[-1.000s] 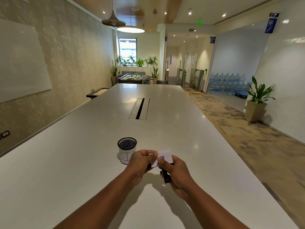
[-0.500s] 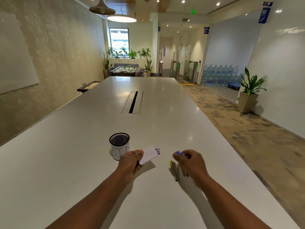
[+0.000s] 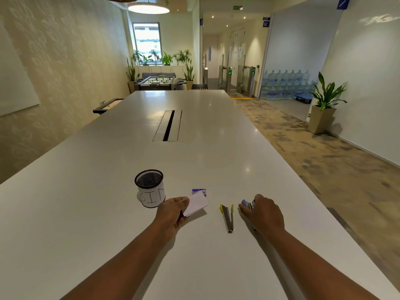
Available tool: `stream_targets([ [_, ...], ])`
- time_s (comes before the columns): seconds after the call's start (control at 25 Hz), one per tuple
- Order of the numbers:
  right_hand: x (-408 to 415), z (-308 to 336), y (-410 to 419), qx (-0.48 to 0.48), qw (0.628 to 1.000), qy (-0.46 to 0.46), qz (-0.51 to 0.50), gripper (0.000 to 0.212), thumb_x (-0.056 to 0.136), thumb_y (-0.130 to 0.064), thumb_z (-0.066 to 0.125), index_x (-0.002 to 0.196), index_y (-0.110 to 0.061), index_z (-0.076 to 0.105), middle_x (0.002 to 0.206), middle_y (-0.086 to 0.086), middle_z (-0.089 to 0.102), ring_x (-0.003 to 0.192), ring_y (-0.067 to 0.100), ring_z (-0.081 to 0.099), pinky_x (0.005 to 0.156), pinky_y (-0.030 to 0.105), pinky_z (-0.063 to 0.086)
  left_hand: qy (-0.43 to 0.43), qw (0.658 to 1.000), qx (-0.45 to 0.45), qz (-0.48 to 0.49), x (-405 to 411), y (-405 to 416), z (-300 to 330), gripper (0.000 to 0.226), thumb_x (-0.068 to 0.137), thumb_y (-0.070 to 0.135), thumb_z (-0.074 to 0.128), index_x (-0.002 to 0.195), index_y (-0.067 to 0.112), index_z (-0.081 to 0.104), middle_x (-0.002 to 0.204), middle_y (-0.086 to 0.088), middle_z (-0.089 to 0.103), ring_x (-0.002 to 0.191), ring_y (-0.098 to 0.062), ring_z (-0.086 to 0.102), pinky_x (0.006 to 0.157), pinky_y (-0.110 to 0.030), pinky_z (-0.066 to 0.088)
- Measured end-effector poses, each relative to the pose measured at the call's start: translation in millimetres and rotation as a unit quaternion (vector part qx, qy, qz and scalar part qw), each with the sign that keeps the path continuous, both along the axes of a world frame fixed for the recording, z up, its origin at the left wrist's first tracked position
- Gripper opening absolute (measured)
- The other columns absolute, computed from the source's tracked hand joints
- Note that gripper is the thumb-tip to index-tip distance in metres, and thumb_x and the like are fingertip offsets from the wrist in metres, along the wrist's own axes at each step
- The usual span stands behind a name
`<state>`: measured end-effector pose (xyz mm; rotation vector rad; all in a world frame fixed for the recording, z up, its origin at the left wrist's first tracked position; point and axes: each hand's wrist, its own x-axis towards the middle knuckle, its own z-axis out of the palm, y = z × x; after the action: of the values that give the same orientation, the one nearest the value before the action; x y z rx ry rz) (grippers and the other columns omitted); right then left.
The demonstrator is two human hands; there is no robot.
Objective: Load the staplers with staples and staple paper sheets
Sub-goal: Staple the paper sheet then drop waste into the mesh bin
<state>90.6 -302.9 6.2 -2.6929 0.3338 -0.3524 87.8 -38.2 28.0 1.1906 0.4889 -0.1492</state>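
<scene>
Left hand (image 3: 173, 211): pinches folded white paper sheets (image 3: 196, 205).
Right hand (image 3: 263, 213): grips blue-tipped metal stapler (image 3: 248, 204).
Bench (image 3: 194, 161): open yellow-tipped metal stapler (image 3: 228, 218) lies between hands.

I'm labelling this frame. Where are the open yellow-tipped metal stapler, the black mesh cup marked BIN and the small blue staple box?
open yellow-tipped metal stapler (image 3: 228, 219), head view, on its chrome arms.
black mesh cup marked BIN (image 3: 151, 197), head view, on its white label.
small blue staple box (image 3: 199, 190), head view, on its top face.

"BIN" on mesh cup (image 3: 150, 189)
</scene>
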Motion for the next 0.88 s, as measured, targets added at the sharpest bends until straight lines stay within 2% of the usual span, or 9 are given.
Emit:
stream_targets([
  [0.24,3,-6,3,0.013,1.0,0.02,-0.014,0.04,0.082,-0.053,0.06,0.084,-0.014,0.053,0.081,0.004,0.064,0.073,0.027,0.06,0.063,0.033,0.046,-0.003,1.0,-0.001,-0.006,0,-4,-1,0.005,0.094,0.002,0.067,0.099,0.002,0.067,0.084,-0.015,0.075,0.073,-0.023,0.07,0.047,-0.024,0.056],
  [0.4,0,-4,2,0.028,0.999,0.034,-0.012,0.048,0.084,-0.062,0.056,0.094,-0.016,0.048,0.088,0.005,0.068,0.081,0.031,0.065,0.068,0.036,0.052,-0.012,1.0,0.018,-0.016,-4,-5,9,0.007,0.093,0.005,0.069,0.1,0.004,0.069,0.088,-0.014,0.074,0.072,-0.021,0.067,0.044,-0.02,0.052],
  [0.52,-10,5,7,0.015,1.0,-0.007,-0.009,0.051,0.087,-0.057,0.055,0.121,-0.019,0.05,0.107,0.002,0.066,0.096,0.029,0.067,0.077,0.038,0.054,-0.03,0.999,0.035,-0.024,-7,-3,18,0.008,0.093,0.008,0.071,0.1,0.006,0.071,0.091,-0.013,0.075,0.077,-0.021,0.069,0.053,-0.024,0.056],
  [0.6,-17,11,18,0.032,0.995,-0.072,0.061,0.057,0.087,-0.043,0.059,0.14,-0.025,0.046,0.119,-0.001,0.06,0.106,0.025,0.063,0.082,0.036,0.052,-0.046,0.997,0.045,-0.034,-12,-3,25,0.002,0.093,0.008,0.071,0.094,0.009,0.072,0.089,-0.01,0.076,0.077,-0.02,0.069,0.061,-0.026,0.056],
  [0.68,-27,19,34,0.036,0.976,-0.125,0.176,0.063,0.085,-0.034,0.066,0.145,-0.031,0.046,0.123,-0.007,0.055,0.112,0.017,0.058,0.082,0.031,0.05,-0.061,0.996,0.053,-0.046,-18,-5,32,0.006,0.093,0.007,0.07,0.09,0.01,0.073,0.087,-0.008,0.076,0.078,-0.02,0.068,0.065,-0.028,0.055],
  [0.76,-35,28,50,0.033,0.955,-0.147,0.255,0.062,0.084,-0.028,0.07,0.143,-0.034,0.05,0.133,-0.013,0.051,0.119,0.01,0.05,0.085,0.025,0.047,-0.066,0.995,0.056,-0.057,-25,-8,40,0.006,0.093,0.006,0.069,0.091,0.009,0.073,0.089,-0.01,0.075,0.08,-0.022,0.066,0.066,-0.028,0.055],
  [0.88,-39,38,65,0.071,0.928,-0.209,0.301,0.041,0.083,-0.017,0.075,0.122,-0.026,0.069,0.135,-0.008,0.06,0.121,0.012,0.051,0.094,0.024,0.044,-0.057,0.995,0.044,-0.067,-33,-9,52,0.006,0.094,0.005,0.065,0.095,0.007,0.071,0.085,-0.012,0.074,0.075,-0.022,0.065,0.06,-0.027,0.054],
])
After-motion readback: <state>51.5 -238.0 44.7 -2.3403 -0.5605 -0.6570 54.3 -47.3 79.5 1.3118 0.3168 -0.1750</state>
